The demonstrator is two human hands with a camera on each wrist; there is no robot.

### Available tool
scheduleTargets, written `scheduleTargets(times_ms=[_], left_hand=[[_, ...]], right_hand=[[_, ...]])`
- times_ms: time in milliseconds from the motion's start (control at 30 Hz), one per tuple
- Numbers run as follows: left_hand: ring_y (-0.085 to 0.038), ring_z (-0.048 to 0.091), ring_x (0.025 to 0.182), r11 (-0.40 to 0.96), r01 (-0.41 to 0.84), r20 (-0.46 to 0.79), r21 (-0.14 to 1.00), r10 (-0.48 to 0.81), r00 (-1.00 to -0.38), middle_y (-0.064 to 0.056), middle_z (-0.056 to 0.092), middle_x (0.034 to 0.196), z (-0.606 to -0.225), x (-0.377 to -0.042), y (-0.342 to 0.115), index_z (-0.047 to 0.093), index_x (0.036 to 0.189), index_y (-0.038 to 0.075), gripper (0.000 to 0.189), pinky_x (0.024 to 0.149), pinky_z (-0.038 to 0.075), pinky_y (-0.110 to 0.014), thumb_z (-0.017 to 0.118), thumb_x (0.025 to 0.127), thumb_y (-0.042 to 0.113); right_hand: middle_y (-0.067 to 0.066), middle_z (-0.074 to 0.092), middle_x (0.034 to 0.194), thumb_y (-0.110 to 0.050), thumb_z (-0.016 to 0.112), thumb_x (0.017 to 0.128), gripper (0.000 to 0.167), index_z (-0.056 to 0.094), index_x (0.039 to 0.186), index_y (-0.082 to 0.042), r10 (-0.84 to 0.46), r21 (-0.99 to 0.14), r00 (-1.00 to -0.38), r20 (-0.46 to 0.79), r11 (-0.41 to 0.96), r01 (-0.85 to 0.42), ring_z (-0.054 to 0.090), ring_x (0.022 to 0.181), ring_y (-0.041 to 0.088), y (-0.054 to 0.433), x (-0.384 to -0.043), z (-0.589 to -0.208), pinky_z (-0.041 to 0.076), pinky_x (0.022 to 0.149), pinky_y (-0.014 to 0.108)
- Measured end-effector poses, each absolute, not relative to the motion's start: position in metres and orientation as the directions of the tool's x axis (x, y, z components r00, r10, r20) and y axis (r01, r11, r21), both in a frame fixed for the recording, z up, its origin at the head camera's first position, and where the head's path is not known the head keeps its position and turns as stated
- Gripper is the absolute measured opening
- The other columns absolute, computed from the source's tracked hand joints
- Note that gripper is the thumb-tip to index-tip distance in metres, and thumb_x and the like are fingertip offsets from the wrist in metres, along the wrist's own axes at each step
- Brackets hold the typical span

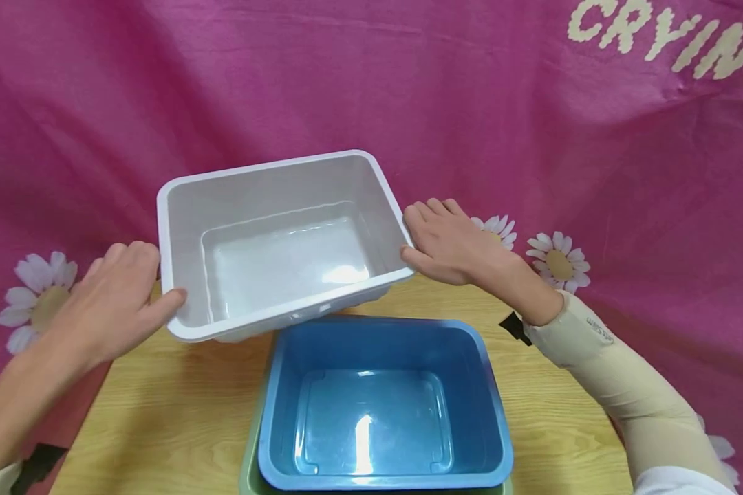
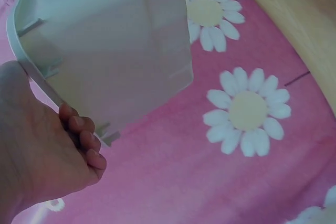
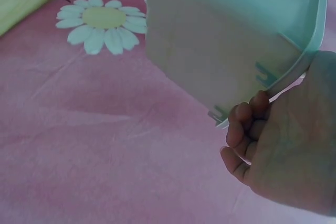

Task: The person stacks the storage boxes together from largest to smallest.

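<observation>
Both hands hold a light grey plastic bin (image 1: 287,254) by its short ends, raised and tilted with its inside facing the head camera. My left hand (image 1: 119,295) grips the left rim, thumb over the edge; in the left wrist view its curled fingers (image 2: 86,135) sit under the rim of the bin (image 2: 115,51). On the other end, my right hand (image 1: 452,244) grips the rim, and the right wrist view shows its fingers (image 3: 244,121) curled beneath the edge. A blue bin (image 1: 384,399) stands in front, nested over a green bin (image 1: 250,467) mostly hidden below it.
The bins are on a wooden table (image 1: 563,405). Behind it hangs a pink cloth (image 1: 470,89) with white daisies (image 1: 559,262) and pale lettering. The raised bin overlaps the blue bin's back rim in the head view.
</observation>
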State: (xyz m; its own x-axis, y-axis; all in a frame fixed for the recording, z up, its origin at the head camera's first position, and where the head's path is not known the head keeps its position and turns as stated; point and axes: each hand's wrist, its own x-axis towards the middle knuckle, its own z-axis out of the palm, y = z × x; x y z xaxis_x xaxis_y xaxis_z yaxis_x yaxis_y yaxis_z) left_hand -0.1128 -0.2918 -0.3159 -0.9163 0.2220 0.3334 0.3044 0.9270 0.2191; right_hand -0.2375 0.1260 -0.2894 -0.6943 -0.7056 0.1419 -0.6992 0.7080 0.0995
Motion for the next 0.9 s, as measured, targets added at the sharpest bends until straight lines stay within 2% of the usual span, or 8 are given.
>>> scheduleTargets(times_ms=[333,633,900], left_hand=[[-0.027,0.045,0.077,0.919,0.345,0.336,0.189,0.27,-0.902,-0.01,0.052,0.086,-0.304,-0.106,-0.259,0.053,0.098,0.0,0.037,0.06,0.038,-0.04,0.069,0.079,0.027],[-0.028,0.046,0.081,0.913,0.367,0.31,0.176,0.303,-0.901,-0.011,0.054,0.089,-0.296,-0.098,-0.236,0.053,0.096,0.001,0.033,0.065,0.038,-0.041,0.066,0.082,0.028],[-0.024,0.045,0.077,0.905,0.385,0.305,0.182,0.321,-0.897,-0.007,0.05,0.085,-0.295,-0.089,-0.225,0.051,0.095,0.005,0.032,0.066,0.038,-0.038,0.068,0.079,0.028]], right_hand=[[0.003,0.043,0.084,-0.029,0.048,0.088,0.019,0.042,0.091,-0.011,-0.685,0.085,-0.704,0.188,0.725,-0.683,0.044,0.081,0.022,0.166,-0.209,-0.287,0.034,0.081,0.043],[0.002,0.043,0.082,-0.029,0.055,0.087,0.021,0.046,0.094,-0.011,-0.671,0.072,-0.708,0.22,0.735,-0.674,0.042,0.076,0.017,0.193,-0.183,-0.289,0.035,0.073,0.037],[0.002,0.044,0.083,-0.031,0.057,0.087,0.024,0.046,0.097,-0.011,-0.639,0.062,-0.74,0.212,0.764,-0.642,0.044,0.078,0.018,0.206,-0.161,-0.289,0.035,0.072,0.038]])
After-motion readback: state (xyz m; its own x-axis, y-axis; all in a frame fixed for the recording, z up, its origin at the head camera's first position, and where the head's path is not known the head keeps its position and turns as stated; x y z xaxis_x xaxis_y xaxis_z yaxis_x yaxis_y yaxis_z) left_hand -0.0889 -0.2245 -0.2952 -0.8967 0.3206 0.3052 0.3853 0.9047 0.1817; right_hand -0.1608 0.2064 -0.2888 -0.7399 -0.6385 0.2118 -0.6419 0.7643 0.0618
